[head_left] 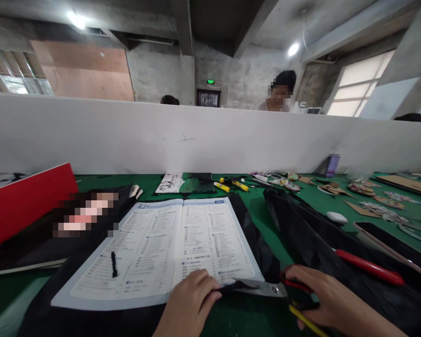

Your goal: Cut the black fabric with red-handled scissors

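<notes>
An open printed book (168,252) lies on a black sheet (59,290), thin like plastic film, that sticks out around its edges. At the book's lower right corner, my left hand (192,299) pinches the edge of the black sheet between thumb and fingers. My right hand (312,295) grips the handles of a pair of scissors (275,289). The blades point left toward my left hand, around a strip of the black sheet. A small black scrap (114,264) rests on the left page.
A crumpled black sheet (301,234) and a red-handled tool (370,267) lie at right, beside a phone (400,243) and a white mouse-shaped object (336,217). Glue sticks (221,187) lie behind the book. A red board (31,201) leans at left. A white partition (196,135) crosses behind.
</notes>
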Demonstrator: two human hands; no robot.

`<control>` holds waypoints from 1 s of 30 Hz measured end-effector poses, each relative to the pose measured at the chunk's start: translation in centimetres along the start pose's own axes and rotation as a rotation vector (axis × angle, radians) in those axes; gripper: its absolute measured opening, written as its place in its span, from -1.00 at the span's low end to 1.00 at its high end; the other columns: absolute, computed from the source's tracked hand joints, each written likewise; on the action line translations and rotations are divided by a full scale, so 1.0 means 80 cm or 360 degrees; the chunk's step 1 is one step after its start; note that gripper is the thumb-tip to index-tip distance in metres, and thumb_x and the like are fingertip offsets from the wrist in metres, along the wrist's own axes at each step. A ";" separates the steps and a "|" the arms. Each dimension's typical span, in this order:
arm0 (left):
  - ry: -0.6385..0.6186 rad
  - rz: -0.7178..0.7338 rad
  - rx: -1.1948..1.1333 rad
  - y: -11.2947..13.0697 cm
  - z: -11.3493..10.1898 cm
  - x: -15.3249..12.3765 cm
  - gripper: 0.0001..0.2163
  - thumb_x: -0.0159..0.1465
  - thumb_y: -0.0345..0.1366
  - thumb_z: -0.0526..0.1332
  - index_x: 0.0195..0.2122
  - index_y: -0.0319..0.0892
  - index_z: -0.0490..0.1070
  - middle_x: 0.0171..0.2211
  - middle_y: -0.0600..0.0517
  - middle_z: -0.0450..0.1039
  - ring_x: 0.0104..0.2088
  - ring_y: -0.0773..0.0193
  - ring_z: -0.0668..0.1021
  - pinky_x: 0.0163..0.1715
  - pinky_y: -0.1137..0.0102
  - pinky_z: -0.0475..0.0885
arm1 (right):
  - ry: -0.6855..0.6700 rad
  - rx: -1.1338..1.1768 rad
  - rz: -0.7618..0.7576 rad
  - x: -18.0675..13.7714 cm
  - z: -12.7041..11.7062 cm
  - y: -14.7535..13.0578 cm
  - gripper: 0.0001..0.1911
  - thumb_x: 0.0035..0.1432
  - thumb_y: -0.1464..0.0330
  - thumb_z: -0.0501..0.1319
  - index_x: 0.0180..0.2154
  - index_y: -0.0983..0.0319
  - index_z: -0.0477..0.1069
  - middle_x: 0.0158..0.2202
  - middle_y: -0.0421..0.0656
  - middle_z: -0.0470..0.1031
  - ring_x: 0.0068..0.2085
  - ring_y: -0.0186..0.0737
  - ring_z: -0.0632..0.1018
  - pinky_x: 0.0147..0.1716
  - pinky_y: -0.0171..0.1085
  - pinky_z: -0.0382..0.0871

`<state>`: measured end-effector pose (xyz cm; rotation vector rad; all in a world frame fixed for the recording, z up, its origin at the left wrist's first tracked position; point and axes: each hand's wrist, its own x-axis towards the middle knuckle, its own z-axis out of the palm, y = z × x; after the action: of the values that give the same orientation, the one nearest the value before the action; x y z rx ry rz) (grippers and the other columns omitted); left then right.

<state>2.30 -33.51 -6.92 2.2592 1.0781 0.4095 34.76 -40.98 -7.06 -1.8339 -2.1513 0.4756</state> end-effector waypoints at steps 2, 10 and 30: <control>0.0007 0.0012 -0.0004 0.000 0.000 -0.001 -0.85 0.37 -0.33 0.06 -0.21 -0.02 0.42 -0.17 0.07 0.44 -0.16 0.20 0.51 -0.21 0.33 0.39 | 0.0036 -0.0039 -0.0018 0.001 0.000 0.003 -0.41 -0.38 0.41 0.53 -0.19 0.14 0.47 -0.10 -0.16 0.55 -0.07 -0.06 0.55 -0.12 -0.36 0.37; 0.0036 0.0052 0.0030 -0.002 0.001 -0.001 -0.84 0.38 -0.31 0.05 -0.22 -0.03 0.42 -0.19 0.06 0.45 -0.18 0.19 0.52 -0.23 0.34 0.40 | -0.0090 -0.0027 -0.0018 0.004 -0.006 0.002 -0.43 -0.39 0.31 0.55 -0.22 0.14 0.50 -0.13 -0.17 0.58 -0.12 -0.07 0.57 -0.15 -0.35 0.39; 0.0012 0.0001 -0.0026 0.002 -0.002 0.000 -0.85 0.37 -0.32 0.06 -0.21 -0.02 0.42 -0.18 0.07 0.44 -0.17 0.20 0.51 -0.22 0.34 0.40 | -0.0126 -0.0109 -0.0059 0.008 -0.011 -0.001 -0.52 -0.35 0.32 0.54 -0.27 0.12 0.51 -0.22 -0.21 0.60 -0.23 -0.12 0.60 -0.27 -0.38 0.39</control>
<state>2.32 -33.55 -6.71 2.2451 1.0744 0.4262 34.98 -40.28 -6.25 -1.8364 -2.2758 0.4796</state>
